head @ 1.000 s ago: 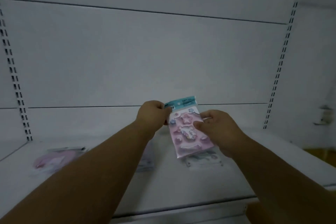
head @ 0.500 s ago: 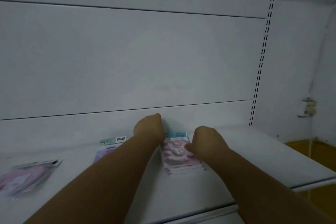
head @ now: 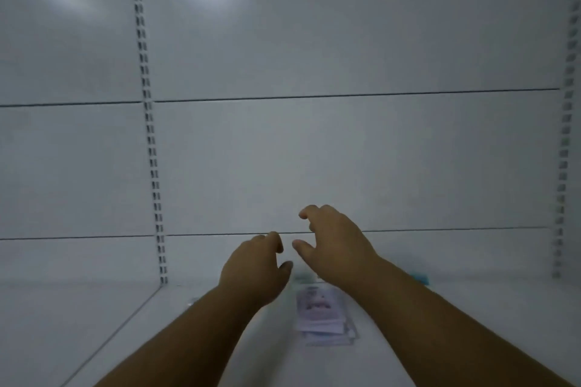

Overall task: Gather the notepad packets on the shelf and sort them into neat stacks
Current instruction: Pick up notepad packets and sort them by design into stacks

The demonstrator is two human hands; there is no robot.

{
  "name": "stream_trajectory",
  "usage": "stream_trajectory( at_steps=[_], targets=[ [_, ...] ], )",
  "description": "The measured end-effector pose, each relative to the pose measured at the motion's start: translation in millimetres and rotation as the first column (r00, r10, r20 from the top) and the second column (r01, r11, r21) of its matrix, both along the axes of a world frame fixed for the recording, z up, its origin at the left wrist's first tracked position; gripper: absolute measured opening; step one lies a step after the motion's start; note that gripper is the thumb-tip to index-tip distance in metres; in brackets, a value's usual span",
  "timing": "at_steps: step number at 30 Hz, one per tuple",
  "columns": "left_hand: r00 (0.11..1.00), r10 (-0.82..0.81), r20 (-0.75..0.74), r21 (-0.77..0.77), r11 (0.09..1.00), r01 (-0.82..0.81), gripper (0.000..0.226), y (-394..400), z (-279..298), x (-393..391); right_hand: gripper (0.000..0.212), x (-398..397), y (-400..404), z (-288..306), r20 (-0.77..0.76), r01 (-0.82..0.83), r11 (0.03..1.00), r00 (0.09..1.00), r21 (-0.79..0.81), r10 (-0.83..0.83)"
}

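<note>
A small stack of pale pink and lilac notepad packets lies flat on the white shelf, between my two forearms. My left hand hovers above the shelf just left of the stack, fingers curled and holding nothing. My right hand is raised higher, beside the left one, fingers spread and empty. A teal edge of another packet peeks out behind my right forearm; the rest of it is hidden. The image is blurred.
The white back panel rises behind the shelf, with slotted uprights at the left and far right. A seam in the shelf surface runs diagonally at the left.
Both hands have let go of the pink packet, which now lies on the stack, and have lifted off it. The view has swung left, so the left upright now shows.
</note>
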State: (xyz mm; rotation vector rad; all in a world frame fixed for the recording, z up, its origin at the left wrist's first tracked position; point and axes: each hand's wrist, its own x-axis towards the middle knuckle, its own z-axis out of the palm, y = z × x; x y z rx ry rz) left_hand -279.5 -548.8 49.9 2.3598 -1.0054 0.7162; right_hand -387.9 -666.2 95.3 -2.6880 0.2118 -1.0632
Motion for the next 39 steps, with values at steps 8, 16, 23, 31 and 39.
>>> stream_trajectory(
  at_steps=[8, 16, 23, 31, 39],
  targets=[
    [0.928, 0.364, 0.081, 0.042, 0.929, -0.369, 0.032, 304, -22, 43, 0.047, 122, 278, 12, 0.003, -0.311, 0.946, 0.950, -0.089, 0.313],
    [0.777, 0.629, -0.018, 0.098, 0.775, -0.625, 0.027, 534, -31, 60, 0.049, 209, 485, 23, -0.106, -0.484, 0.870, 0.873, -0.092, 0.475],
    [0.702, 0.710, -0.057, 0.083, 0.704, -0.705, 0.027, 625, -48, 120, 0.046, 301, 572, 8, -0.192, -0.528, 0.842, 0.842, -0.109, 0.504],
    [0.734, 0.679, -0.029, 0.122, 0.731, -0.671, 0.033, 674, -41, 241, 0.054, 417, 619, -7, -0.280, -0.490, 0.867, 0.848, -0.090, 0.450],
    [0.811, 0.584, -0.046, 0.141, 0.807, -0.573, 0.033, 690, -52, 341, 0.046, 475, 635, -30, -0.382, -0.367, 0.924, 0.873, -0.110, 0.301]
  ],
)
